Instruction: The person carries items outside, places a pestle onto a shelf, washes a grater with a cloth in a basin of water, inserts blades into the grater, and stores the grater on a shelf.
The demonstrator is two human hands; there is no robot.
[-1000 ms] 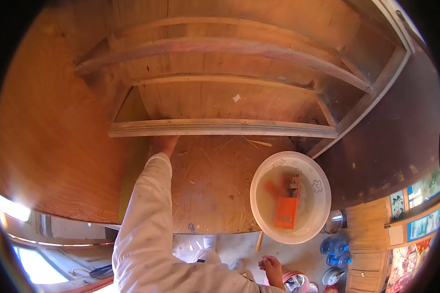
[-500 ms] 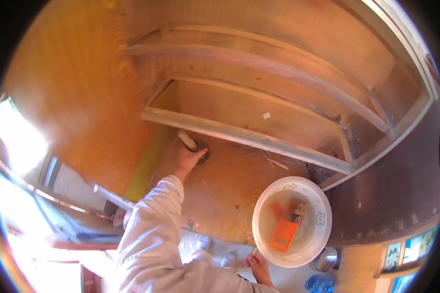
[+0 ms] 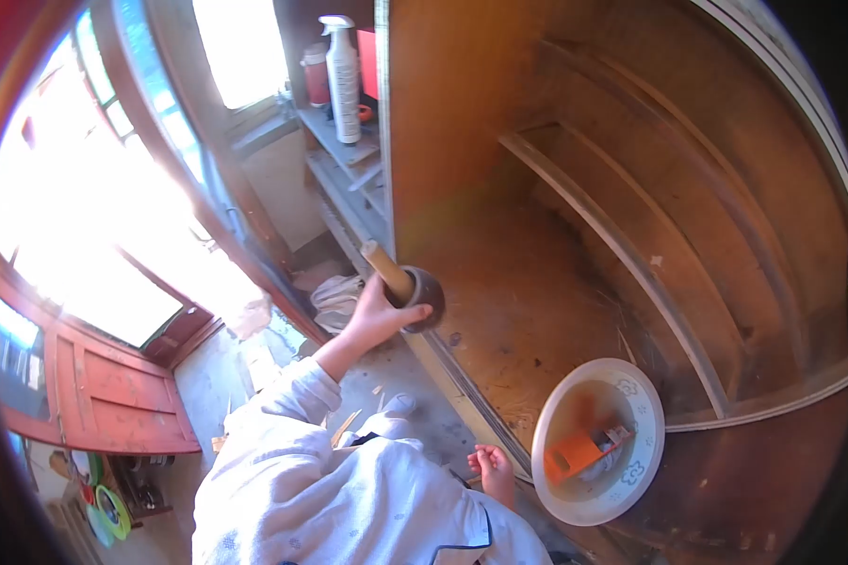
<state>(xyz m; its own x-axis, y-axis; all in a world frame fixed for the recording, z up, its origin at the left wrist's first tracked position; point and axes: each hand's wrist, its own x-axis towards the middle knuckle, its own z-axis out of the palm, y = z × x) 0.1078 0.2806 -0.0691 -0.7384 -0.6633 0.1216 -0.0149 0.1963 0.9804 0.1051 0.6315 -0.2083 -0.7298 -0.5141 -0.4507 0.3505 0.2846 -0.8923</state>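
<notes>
My left hand (image 3: 379,318) is closed on a dark round mortar (image 3: 430,290), thumb against its near side. A pale wooden pestle (image 3: 386,267) leans in the mortar and sticks out at the upper left. Lower down, my right hand (image 3: 493,471) has its fingers curled together beside the basin; what they hold, if anything, I cannot make out. The white basin (image 3: 649,428) with a flower pattern stands tilted in view at the right. Inside it lies an orange grater (image 3: 575,456).
An open wooden cabinet (image 3: 509,273) with wooden rails (image 3: 622,264) fills the right side. A white spray bottle (image 3: 345,85) stands on a shelf at its left. Folded cloth (image 3: 337,299) lies below that, and a red door (image 3: 113,395) is at far left.
My view has turned to the left. My left hand has brought the mortar and pestle from inside the cabinet to its front edge. My right hand remains by the basin.
</notes>
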